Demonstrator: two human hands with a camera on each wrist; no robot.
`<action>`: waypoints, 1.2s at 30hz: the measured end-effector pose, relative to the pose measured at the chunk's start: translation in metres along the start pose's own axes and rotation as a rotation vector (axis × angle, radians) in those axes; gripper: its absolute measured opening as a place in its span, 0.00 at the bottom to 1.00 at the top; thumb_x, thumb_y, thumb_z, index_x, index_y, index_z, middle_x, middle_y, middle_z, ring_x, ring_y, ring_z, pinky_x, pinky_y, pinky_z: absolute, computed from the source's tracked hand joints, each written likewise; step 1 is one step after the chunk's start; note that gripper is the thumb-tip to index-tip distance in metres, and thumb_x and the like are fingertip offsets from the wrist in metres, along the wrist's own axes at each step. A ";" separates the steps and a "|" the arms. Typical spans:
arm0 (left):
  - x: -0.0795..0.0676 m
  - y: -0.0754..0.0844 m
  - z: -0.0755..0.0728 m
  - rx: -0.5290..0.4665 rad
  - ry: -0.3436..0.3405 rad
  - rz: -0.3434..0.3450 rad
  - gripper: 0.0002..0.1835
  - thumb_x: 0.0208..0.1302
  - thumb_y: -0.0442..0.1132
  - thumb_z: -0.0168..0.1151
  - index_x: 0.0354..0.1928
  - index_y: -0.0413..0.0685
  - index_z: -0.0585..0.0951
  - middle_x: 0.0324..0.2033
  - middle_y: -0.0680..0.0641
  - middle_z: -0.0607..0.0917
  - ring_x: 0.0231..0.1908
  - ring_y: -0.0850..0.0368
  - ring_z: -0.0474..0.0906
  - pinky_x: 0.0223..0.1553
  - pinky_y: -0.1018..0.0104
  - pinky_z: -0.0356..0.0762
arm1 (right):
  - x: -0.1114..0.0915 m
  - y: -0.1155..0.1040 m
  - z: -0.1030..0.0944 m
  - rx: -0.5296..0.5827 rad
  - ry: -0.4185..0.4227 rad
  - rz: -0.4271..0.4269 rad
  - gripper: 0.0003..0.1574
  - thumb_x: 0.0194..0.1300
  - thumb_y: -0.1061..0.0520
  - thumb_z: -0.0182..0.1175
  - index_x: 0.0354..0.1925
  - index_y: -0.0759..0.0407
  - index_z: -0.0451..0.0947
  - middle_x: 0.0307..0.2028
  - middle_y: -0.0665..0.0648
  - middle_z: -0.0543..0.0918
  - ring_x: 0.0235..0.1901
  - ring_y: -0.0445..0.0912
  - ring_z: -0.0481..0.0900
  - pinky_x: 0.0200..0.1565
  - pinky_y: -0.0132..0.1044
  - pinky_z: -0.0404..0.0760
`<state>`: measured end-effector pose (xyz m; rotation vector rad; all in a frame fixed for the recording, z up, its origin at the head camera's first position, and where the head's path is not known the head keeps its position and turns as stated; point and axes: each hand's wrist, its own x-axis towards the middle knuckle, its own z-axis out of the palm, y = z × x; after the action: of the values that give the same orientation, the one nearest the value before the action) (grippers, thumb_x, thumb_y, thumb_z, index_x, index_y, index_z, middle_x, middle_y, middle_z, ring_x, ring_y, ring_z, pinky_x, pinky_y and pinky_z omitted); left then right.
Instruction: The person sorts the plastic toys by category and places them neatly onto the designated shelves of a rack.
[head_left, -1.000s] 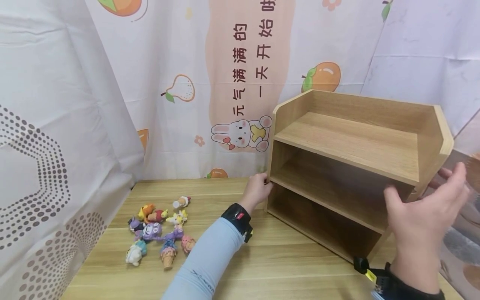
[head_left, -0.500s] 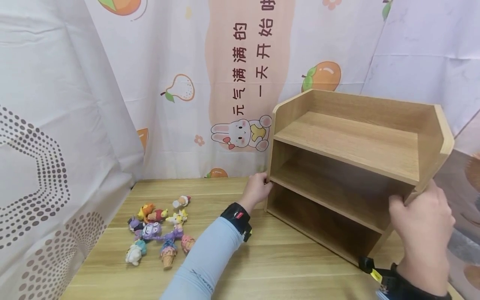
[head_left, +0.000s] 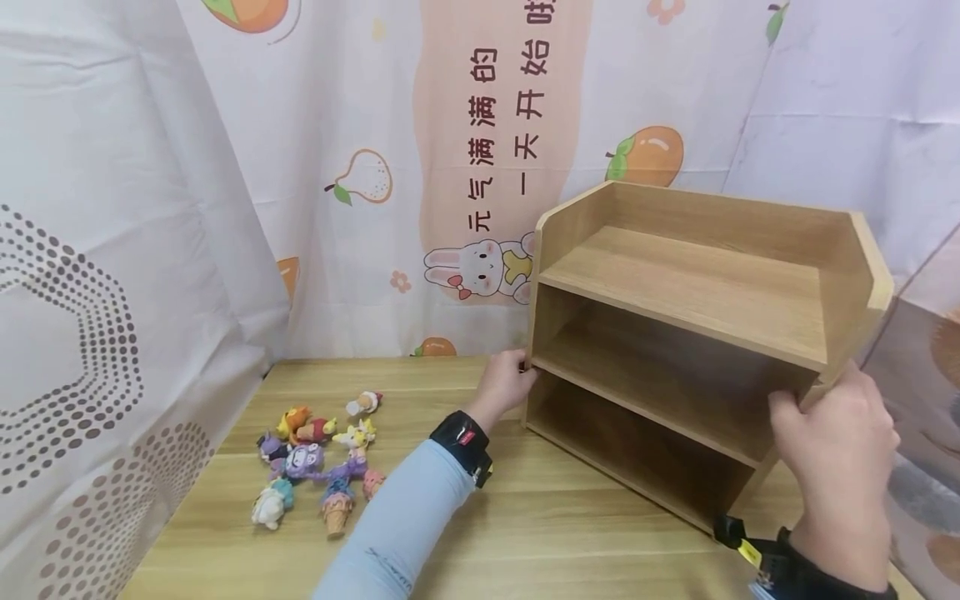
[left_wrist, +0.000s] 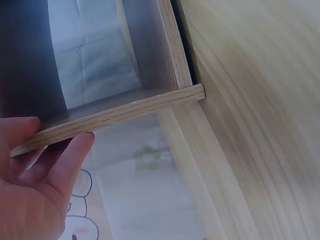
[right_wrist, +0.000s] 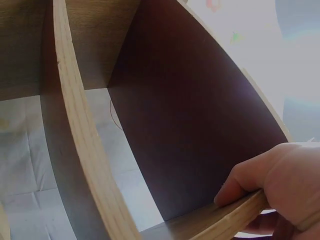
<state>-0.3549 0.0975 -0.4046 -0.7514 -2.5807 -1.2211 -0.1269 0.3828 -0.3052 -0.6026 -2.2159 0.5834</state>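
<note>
A light wooden shelf unit (head_left: 675, 325) stands at an angle on the right part of the table, with a railed top and two compartments beneath. My left hand (head_left: 506, 385) grips the edge of its left side panel around mid-height. In the left wrist view the thumb and fingers of the left hand (left_wrist: 45, 175) lie on opposite faces of that panel (left_wrist: 115, 114). On the other side my right hand (head_left: 840, 450) holds the right side panel, thumb inside, fingers outside. The right wrist view shows the right hand (right_wrist: 280, 185) curled round the panel edge (right_wrist: 235, 217).
Several small toy figures lie grouped on the left of the wooden table (head_left: 525, 533), among them a purple figure (head_left: 303, 461), an ice-cream cone figure (head_left: 337, 510) and a white-and-teal one (head_left: 272, 504). A printed curtain (head_left: 352, 275) hangs behind the table.
My right hand, spread beside the shelf unit a second ago, has taken hold of its right panel. The unit has since shifted slightly left, with both hands on it.
</note>
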 end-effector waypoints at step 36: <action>-0.056 -0.034 -0.091 0.347 0.010 0.035 0.20 0.65 0.40 0.67 0.15 0.48 0.74 0.10 0.58 0.67 0.10 0.66 0.62 0.11 0.70 0.58 | 0.003 -0.019 0.047 0.344 -0.030 -0.290 0.45 0.45 0.57 0.84 0.63 0.50 0.81 0.52 0.62 0.86 0.37 0.10 0.68 0.42 0.11 0.69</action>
<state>-0.3286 -0.0107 -0.3900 -0.7085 -2.6544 -0.7332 -0.1690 0.3599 -0.3212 -0.0932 -2.1115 0.7982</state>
